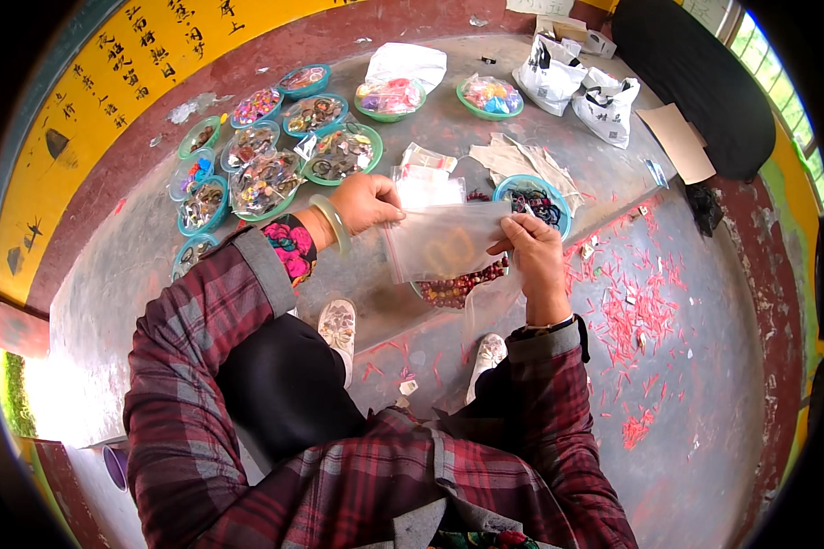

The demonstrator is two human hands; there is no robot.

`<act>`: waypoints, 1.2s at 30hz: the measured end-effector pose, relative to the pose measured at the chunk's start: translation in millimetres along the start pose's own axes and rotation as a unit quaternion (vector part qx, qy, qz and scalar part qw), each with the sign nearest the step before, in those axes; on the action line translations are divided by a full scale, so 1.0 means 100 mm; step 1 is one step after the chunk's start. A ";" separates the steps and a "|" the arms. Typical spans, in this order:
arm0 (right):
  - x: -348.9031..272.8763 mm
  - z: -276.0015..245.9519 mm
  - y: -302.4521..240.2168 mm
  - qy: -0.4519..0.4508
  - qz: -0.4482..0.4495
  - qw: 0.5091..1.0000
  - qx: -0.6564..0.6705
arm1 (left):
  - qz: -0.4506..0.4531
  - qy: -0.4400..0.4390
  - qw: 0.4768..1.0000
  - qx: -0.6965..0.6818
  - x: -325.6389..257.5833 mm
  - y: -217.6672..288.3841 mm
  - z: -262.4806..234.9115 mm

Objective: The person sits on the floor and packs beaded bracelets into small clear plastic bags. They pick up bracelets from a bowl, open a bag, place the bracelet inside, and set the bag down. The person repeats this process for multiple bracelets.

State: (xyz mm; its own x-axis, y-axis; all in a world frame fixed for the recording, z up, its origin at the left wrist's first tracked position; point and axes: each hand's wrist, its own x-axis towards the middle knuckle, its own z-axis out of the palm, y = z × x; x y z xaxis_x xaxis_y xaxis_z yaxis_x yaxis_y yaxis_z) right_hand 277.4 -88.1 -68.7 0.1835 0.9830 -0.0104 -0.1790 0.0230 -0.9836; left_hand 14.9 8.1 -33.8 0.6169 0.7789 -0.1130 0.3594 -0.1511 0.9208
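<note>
A clear plastic zip bag (417,249) is stretched between my two hands, above a bowl of dark red and amber bead strings (449,293). My left hand (364,203) pinches its upper left corner between thumb and fingers. At its right edge, my right hand (533,256) grips the plastic with thumb and fingers closed. Faint amber ring-like shapes show through the bag; whether they lie inside or behind it I cannot tell. Just beyond, a blue basket (566,220) holds dark bracelets or cords. More clear bags (428,190) lie behind the held one, partly hidden.
Several round baskets of wrapped trinkets, such as a green basket (375,156), stand at the left and back. White carrier bags (606,110), a cardboard sheet (677,142) and beige cloth (526,165) lie farther right. Red paper scraps (627,320) cover the floor at the right.
</note>
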 end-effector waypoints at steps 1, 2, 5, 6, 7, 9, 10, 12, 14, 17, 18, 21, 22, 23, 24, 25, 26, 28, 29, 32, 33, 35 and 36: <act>-0.02 0.04 -0.02 -0.005 -0.004 1.000 -0.003 | -0.001 0.005 1.000 0.012 -0.01 0.00 -0.02; -0.03 0.07 -0.02 -0.010 -0.008 1.000 -0.005 | -0.025 -0.002 0.999 0.020 -0.01 -0.01 -0.05; -0.03 0.11 0.04 -0.030 -0.047 0.997 -0.046 | -0.036 0.013 0.995 0.091 -0.01 -0.06 -0.07; -0.04 0.13 0.05 -0.040 -0.055 0.996 -0.059 | 0.002 0.043 0.988 0.146 -0.02 -0.07 -0.03; -0.04 0.15 0.05 -0.048 -0.063 0.994 -0.072 | 0.040 0.071 0.976 0.200 -0.01 -0.02 0.02; -0.06 0.20 0.01 -0.066 -0.064 0.990 -0.107 | 0.094 0.035 0.976 0.194 -0.01 0.11 0.10; -0.07 0.23 0.03 -0.072 -0.069 0.989 -0.106 | 0.121 0.017 0.974 0.192 -0.03 0.21 0.15; -0.09 0.28 0.06 -0.085 -0.077 0.988 -0.105 | 0.148 -0.025 0.972 0.181 -0.02 0.26 0.24; -0.10 0.33 0.10 -0.095 -0.071 0.986 -0.114 | 0.203 -0.048 0.964 0.167 0.03 0.19 0.32; -0.10 0.35 0.14 -0.111 -0.060 0.983 -0.132 | 0.063 -0.104 0.992 0.035 0.04 0.21 0.39; -0.10 0.35 0.14 -0.113 -0.057 0.982 -0.138 | 0.009 -0.122 0.992 -0.021 0.04 0.23 0.40; -0.09 0.34 0.10 -0.133 -0.038 0.983 -0.124 | -0.010 -0.106 0.986 -0.130 0.09 0.03 0.41; -0.09 0.32 0.08 -0.138 -0.029 0.983 -0.114 | -0.022 -0.097 0.983 -0.153 0.10 0.05 0.43; -0.09 0.31 0.07 -0.117 -0.031 0.988 -0.091 | -0.034 -0.087 0.980 -0.175 0.10 0.08 0.43; -0.10 0.32 0.07 -0.096 -0.034 0.993 -0.068 | -0.046 -0.078 0.976 -0.198 0.10 0.10 0.44; -0.10 0.33 0.05 -0.077 -0.037 0.995 -0.043 | -0.043 -0.059 0.980 -0.187 0.11 0.06 0.43; -0.09 0.32 0.03 -0.064 -0.035 0.997 -0.016 | -0.047 -0.025 0.981 -0.188 0.13 0.03 0.41; -0.08 0.30 0.00 -0.038 -0.030 0.998 0.039 | -0.054 0.041 0.979 -0.191 0.16 -0.03 0.38; -0.09 0.25 -0.01 -0.038 -0.004 0.999 0.030 | -0.074 0.086 0.974 -0.197 0.19 -0.05 0.37; -0.09 0.24 -0.01 0.020 0.007 0.992 0.122 | -0.068 0.162 0.981 -0.083 0.18 -0.03 0.36; -0.06 0.19 0.07 0.027 0.029 0.986 0.159 | -0.045 0.142 0.989 -0.010 0.18 -0.06 0.31; -0.05 0.22 0.06 0.065 0.054 0.977 0.194 | -0.045 0.062 0.997 0.006 0.17 0.01 0.31; -0.05 0.24 0.06 0.083 0.066 0.972 0.211 | -0.045 0.022 0.999 0.014 0.16 0.05 0.30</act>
State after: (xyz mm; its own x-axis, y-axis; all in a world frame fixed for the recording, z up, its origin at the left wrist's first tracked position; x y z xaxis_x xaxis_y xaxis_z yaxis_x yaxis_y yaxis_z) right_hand 252.0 -88.1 -70.6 0.2787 0.9403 -0.1953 -0.5853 0.0051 -0.8108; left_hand 47.5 1.0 -42.4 0.5505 0.8156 -0.1781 0.4322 -0.0959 0.8967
